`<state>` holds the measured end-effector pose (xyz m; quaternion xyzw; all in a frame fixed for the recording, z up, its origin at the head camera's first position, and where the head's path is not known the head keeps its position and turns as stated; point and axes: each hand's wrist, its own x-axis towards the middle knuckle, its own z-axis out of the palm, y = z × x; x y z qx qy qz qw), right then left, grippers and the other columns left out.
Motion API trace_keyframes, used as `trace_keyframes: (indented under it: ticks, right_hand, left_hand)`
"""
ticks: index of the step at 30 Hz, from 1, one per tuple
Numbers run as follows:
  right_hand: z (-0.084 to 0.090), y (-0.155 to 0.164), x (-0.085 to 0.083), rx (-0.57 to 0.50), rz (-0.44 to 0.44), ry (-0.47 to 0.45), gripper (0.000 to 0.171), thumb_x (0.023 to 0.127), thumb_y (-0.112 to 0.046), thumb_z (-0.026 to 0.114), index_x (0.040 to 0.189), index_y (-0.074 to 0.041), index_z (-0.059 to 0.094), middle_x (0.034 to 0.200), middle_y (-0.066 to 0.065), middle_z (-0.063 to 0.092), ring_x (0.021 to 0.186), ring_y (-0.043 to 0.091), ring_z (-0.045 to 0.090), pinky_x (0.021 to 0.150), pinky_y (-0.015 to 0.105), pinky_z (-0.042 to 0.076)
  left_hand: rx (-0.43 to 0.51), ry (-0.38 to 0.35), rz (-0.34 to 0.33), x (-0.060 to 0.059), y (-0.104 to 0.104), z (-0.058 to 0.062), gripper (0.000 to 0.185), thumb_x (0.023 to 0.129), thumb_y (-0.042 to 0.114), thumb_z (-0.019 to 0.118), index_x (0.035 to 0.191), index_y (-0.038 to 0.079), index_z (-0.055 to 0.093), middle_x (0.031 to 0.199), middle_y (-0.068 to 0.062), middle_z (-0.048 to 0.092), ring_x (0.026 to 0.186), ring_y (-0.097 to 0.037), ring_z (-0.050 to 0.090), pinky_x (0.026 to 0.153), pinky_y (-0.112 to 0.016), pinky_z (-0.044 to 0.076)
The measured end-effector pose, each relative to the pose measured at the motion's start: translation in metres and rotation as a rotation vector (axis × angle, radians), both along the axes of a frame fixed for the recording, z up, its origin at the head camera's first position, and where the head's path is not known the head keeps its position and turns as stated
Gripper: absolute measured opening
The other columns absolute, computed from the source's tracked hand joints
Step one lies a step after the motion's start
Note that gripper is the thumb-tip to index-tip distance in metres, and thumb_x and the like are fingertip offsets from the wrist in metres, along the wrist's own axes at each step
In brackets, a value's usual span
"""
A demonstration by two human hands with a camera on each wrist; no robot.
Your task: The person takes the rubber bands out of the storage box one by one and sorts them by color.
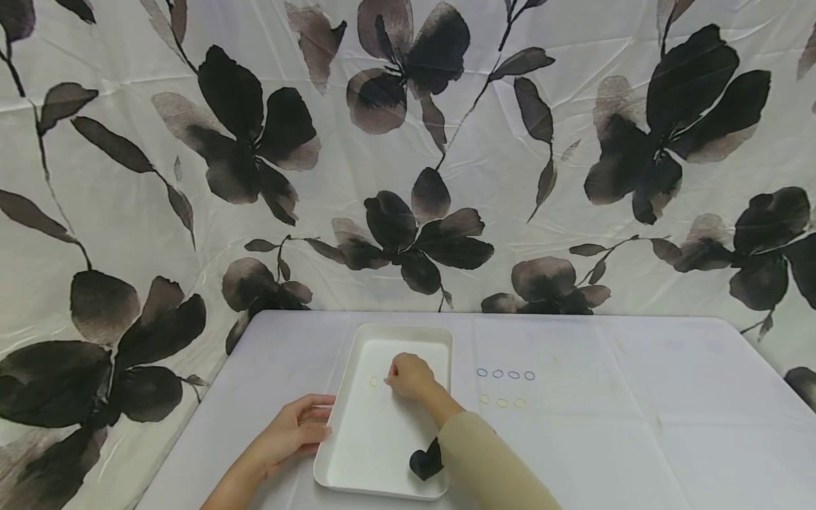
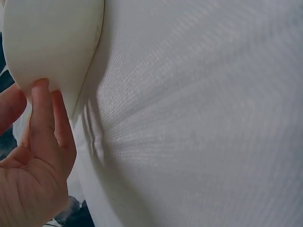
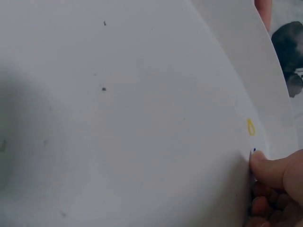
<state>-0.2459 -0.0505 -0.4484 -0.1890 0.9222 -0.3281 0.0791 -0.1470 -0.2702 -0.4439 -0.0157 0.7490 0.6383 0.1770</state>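
Observation:
A white tray (image 1: pixel 372 453) lies on the white-covered table (image 1: pixel 637 425). My right hand (image 1: pixel 408 375) is inside the tray near its far end, fingers curled down onto the floor. In the right wrist view its fingertips (image 3: pixel 270 168) pinch a small blue ring (image 3: pixel 253 151) against the tray (image 3: pixel 142 118). A small yellow ring (image 1: pixel 373 382) (image 3: pixel 250 126) lies just left of that hand. My left hand (image 1: pixel 293 431) holds the tray's left rim. The left wrist view shows its thumb (image 2: pixel 42 109) against the tray's outer wall (image 2: pixel 52 38).
To the right of the tray, a row of several blue rings (image 1: pixel 506 374) lies on the cloth, with three yellow rings (image 1: pixel 502 402) in a row in front of it. A flower-print cloth (image 1: pixel 408 142) hangs behind the table's far edge.

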Motion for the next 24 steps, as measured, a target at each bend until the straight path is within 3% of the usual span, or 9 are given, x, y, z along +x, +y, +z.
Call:
trace_keyframes:
  ticks: [8, 15, 24]
  right_hand:
    - [0.001, 0.009, -0.008, -0.112, 0.021, -0.030, 0.017, 0.083, -0.001, 0.061, 0.067, -0.004, 0.058, 0.065, -0.001, 0.051, 0.058, 0.010, 0.043, 0.054, 0.022, 0.037]
    - [0.000, 0.020, -0.015, -0.224, 0.031, -0.107, 0.016, 0.077, 0.005, 0.059, 0.064, -0.003, 0.059, 0.054, -0.003, 0.049, 0.050, 0.008, 0.043, 0.048, 0.019, 0.035]
    - [0.008, 0.025, -0.015, -0.391, 0.036, -0.175, 0.005, 0.078, 0.007, 0.065, 0.075, 0.004, 0.063, 0.055, 0.000, 0.053, 0.049, 0.008, 0.047, 0.049, 0.019, 0.040]
  left_hand:
    - [-0.018, 0.005, 0.010, 0.000, 0.001, 0.000, 0.058, 0.082, 0.004, 0.065, 0.133, -0.007, 0.038, 0.119, -0.021, 0.051, 0.099, -0.024, 0.059, 0.076, -0.040, 0.052]
    - [-0.039, 0.007, 0.004, 0.001, 0.001, 0.001, 0.058, 0.082, 0.004, 0.065, 0.133, -0.007, 0.038, 0.119, -0.020, 0.051, 0.098, -0.024, 0.059, 0.076, -0.039, 0.052]
    - [-0.043, 0.018, 0.010, 0.001, 0.001, 0.002, 0.058, 0.082, 0.002, 0.065, 0.133, -0.008, 0.038, 0.119, -0.021, 0.052, 0.098, -0.024, 0.059, 0.076, -0.039, 0.053]
